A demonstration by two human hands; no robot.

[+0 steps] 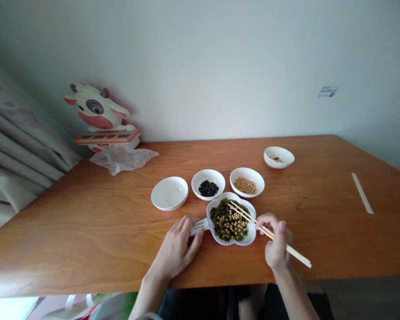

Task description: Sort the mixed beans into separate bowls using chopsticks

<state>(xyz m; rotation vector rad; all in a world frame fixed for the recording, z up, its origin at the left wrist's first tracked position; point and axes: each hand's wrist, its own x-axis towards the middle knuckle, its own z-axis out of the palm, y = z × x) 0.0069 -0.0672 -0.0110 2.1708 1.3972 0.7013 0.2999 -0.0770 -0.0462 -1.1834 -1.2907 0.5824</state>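
Observation:
A white flower-shaped dish [252,234] with a short handle sits near the table's front edge. Its mix of green, black and tan beans [229,220] covers most of the inside. My left hand [177,245] is closed around the dish's labelled handle [200,226]. In my right hand [277,243] is a pair of wooden chopsticks [297,255], their tips over the beans on the dish's far side; whether they grip a bean is too small to tell. Just behind the dish stand a bowl of black beans [208,174] and a bowl of tan soybeans [247,172].
Left of these is another white bowl [170,194]. A small bowl [279,158] with some reddish bits stands farther back on the right. A cow toy with a keyboard [106,118] and a clear plastic bag [126,160] occupy the back left. A pale strip [362,193] lies at right.

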